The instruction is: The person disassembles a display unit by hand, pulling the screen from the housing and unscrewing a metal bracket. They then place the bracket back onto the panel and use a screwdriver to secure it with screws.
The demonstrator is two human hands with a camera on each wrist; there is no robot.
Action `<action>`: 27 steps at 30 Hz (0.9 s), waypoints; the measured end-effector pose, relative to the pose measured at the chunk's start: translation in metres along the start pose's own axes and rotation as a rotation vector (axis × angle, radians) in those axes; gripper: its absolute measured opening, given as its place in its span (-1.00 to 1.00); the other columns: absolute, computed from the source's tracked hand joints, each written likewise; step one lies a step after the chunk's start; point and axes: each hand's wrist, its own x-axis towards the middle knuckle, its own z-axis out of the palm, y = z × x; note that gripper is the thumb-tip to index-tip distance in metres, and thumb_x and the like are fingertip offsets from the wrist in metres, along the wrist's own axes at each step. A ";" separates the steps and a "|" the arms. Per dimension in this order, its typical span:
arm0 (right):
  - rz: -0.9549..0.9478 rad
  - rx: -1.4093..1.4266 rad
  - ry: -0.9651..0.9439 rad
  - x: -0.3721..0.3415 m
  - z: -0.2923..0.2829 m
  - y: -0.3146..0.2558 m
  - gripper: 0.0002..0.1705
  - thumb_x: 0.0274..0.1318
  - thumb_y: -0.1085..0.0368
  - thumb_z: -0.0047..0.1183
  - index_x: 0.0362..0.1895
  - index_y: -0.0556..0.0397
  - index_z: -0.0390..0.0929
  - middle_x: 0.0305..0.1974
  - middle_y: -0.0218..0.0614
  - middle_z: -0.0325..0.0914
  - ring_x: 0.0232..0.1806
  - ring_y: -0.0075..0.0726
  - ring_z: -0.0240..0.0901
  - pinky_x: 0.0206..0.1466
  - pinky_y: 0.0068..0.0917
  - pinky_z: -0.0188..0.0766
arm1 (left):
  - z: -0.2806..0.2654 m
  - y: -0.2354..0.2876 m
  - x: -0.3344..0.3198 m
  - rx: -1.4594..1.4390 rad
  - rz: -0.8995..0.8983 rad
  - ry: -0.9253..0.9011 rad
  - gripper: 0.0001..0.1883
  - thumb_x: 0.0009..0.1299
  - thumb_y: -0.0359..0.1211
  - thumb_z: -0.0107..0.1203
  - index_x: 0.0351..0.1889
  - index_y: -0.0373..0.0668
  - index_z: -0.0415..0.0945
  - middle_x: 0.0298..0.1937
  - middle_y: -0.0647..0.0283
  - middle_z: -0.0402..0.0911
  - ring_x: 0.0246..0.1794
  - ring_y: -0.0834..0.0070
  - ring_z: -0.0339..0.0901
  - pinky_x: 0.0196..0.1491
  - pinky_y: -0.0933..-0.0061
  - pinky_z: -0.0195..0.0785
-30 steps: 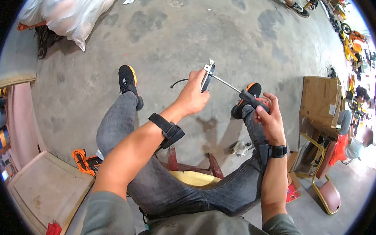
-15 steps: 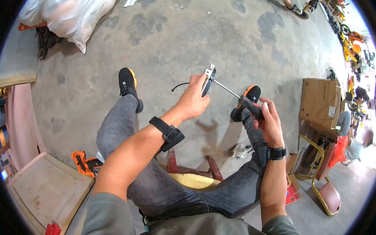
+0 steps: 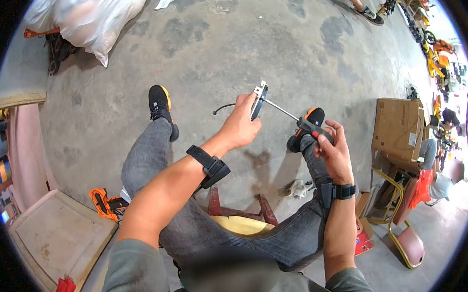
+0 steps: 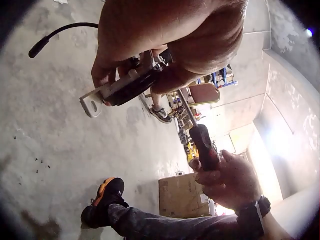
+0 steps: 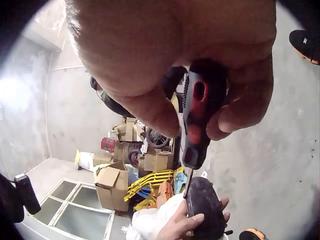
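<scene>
My left hand grips a small part with a black rounded body and a pale metal bracket, out over the floor between the knees. A black cable with a thick end sticks out on the far side of that hand. My right hand pinches the black and red handle of a screwdriver between thumb and fingers. The thin shaft slants up and left in the head view, its tip right at the black part. Fingers hide some of the part in the left wrist view.
Below the lap is a yellow stool seat with dark red legs. A cardboard box and a gold-framed chair stand at right. White bags lie far left; an orange item lies by the left knee.
Both hands sit slightly lower in the head view than at first. My right fingers straightened along the screwdriver handle, then curled round it again; the left hand keeps its grip.
</scene>
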 end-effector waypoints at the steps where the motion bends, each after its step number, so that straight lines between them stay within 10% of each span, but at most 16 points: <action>1: 0.034 0.000 -0.021 0.001 -0.004 0.000 -0.53 0.36 0.28 -0.01 0.25 0.06 0.17 -0.21 -0.29 0.46 -0.48 -0.50 0.39 -0.45 -0.54 0.35 | -0.001 0.001 0.000 -0.002 -0.031 -0.012 -0.29 0.21 -0.55 -0.03 0.40 -0.26 0.09 0.16 -0.08 0.26 0.16 -0.03 0.32 0.22 0.23 0.24; 21: 0.062 -0.047 -0.172 -0.004 -0.003 -0.007 -0.63 0.32 0.25 0.05 0.12 0.15 0.40 -0.32 -0.36 0.55 -0.41 -0.55 0.40 -0.35 -0.59 0.34 | -0.009 0.003 -0.001 -0.016 -0.014 -0.002 -0.36 0.23 -0.52 -0.03 0.35 -0.30 0.18 0.14 -0.10 0.29 0.15 -0.04 0.32 0.24 0.23 0.22; 24: 0.140 0.016 -0.162 -0.005 -0.014 -0.003 -0.69 0.28 0.27 0.09 0.03 0.14 0.47 -0.28 -0.34 0.58 -0.41 -0.57 0.40 -0.33 -0.61 0.33 | -0.024 0.009 0.002 0.076 -0.184 0.037 -0.38 0.25 -0.48 -0.02 0.34 -0.35 0.19 0.10 0.00 0.44 0.02 0.21 0.52 0.05 0.34 0.41; 27: 0.285 -0.152 -0.058 0.001 -0.015 0.017 -0.75 0.25 0.25 0.10 -0.09 0.13 0.47 -0.33 -0.33 0.59 -0.44 -0.55 0.41 -0.36 -0.60 0.34 | -0.052 0.013 0.003 -0.659 -0.438 0.073 -0.55 0.37 -0.46 -0.02 0.23 -0.35 0.32 -0.08 0.08 0.59 -0.22 0.43 0.61 -0.19 0.39 0.55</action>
